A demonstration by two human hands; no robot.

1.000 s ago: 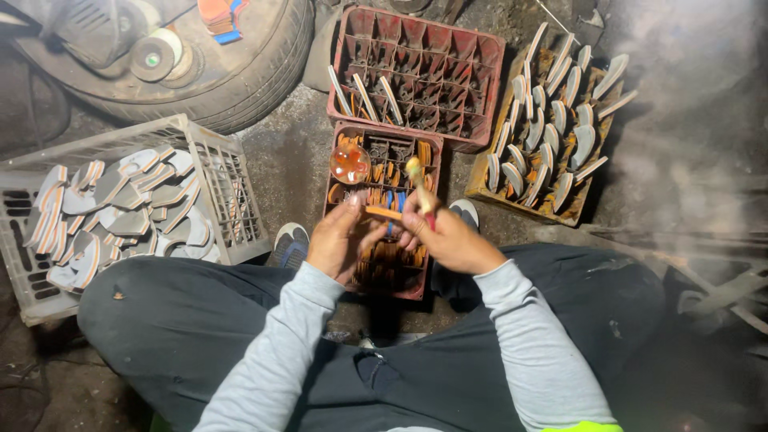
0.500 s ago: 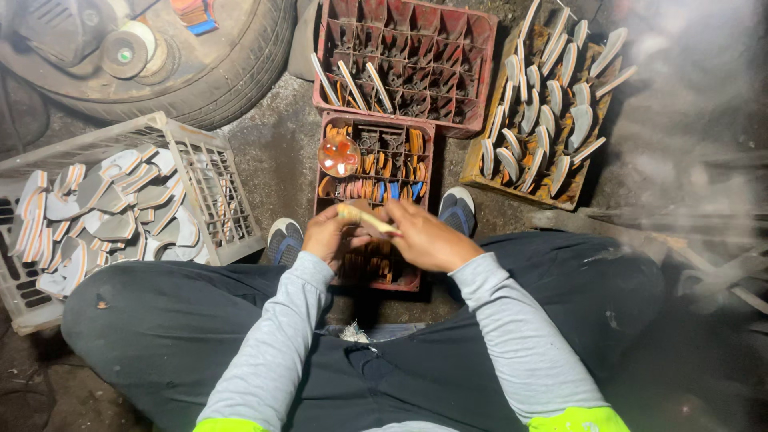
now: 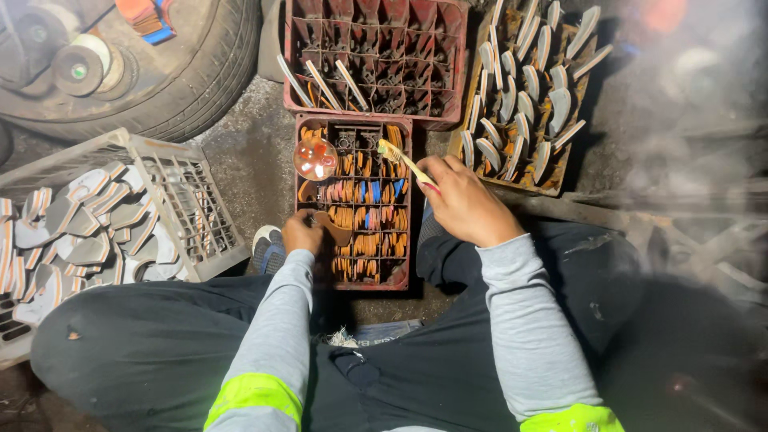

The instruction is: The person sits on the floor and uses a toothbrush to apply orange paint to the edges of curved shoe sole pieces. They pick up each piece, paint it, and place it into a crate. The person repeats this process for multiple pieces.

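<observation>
Right hand: the right hand (image 3: 462,200) is closed around the red handle of a yellow brush (image 3: 402,159), whose bristled head points up and to the left over the small red crate (image 3: 354,202).
Left hand: the left hand (image 3: 302,234) is curled on a brown, curved piece (image 3: 332,230) at the left edge of the small red crate; how firmly it pinches cannot be told.
Small red crate: it stands on the ground between the person's knees, its cells packed with orange, pink and blue pieces set on edge.
Round tin: a shiny round tin (image 3: 315,158) with reddish contents sits on the far left corner of the small red crate, left of the brush head.
Large red crate: the large red crate (image 3: 376,56) lies just beyond the small one, with a few pale strips leaning in its near cells.
Brown tray: to the right, a brown tray (image 3: 524,88) holds rows of grey curved soles standing upright.
White crate: at the left, a white plastic crate (image 3: 180,200) holds a heap of grey soles.
Tyre: a black tyre (image 3: 192,72) lies at the far left.
Clothing: grey sleeves, dark trousers, yellow reflective bands near the camera.
</observation>
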